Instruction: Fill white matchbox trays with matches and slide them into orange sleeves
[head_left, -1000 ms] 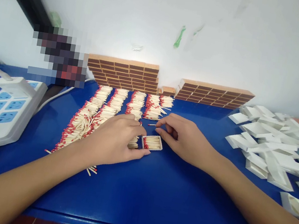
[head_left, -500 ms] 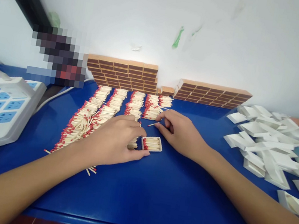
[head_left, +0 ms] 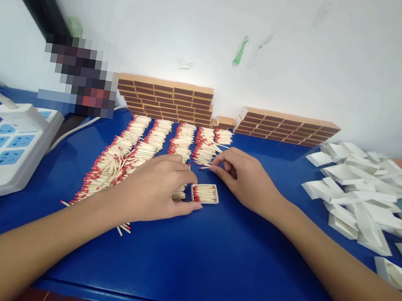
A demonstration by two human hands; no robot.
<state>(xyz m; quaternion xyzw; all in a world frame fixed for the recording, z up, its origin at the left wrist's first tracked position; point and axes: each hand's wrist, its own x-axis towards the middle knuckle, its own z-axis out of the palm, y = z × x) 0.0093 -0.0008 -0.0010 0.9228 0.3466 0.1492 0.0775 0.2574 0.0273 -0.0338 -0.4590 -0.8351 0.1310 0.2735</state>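
A small white matchbox tray (head_left: pixel 218 195), part filled with red-headed matchsticks, lies on the blue table. My left hand (head_left: pixel 159 187) curls around its left end, with the thumb at the near side and the forefinger at the far corner. Just beyond the tray, my right hand (head_left: pixel 246 178) pinches a single matchstick (head_left: pixel 205 168) between thumb and forefinger, its red head pointing left. Rows of loose matchsticks (head_left: pixel 157 136) stretch behind and to the left; my left hand and forearm cover part of them.
Brown-sided matchboxes (head_left: pixel 165 99) are stacked against the wall, with a lower stack (head_left: pixel 288 128) to the right. White trays (head_left: pixel 354 195) lie heaped at the right. A power strip (head_left: pixel 6 150) with a white cable sits at the left. The blue table (head_left: pixel 204 273) extends toward me.
My right thumb and forefinger have come closer together on the matchstick. The left hand and the tray stay put; the whole view has shifted very slightly.
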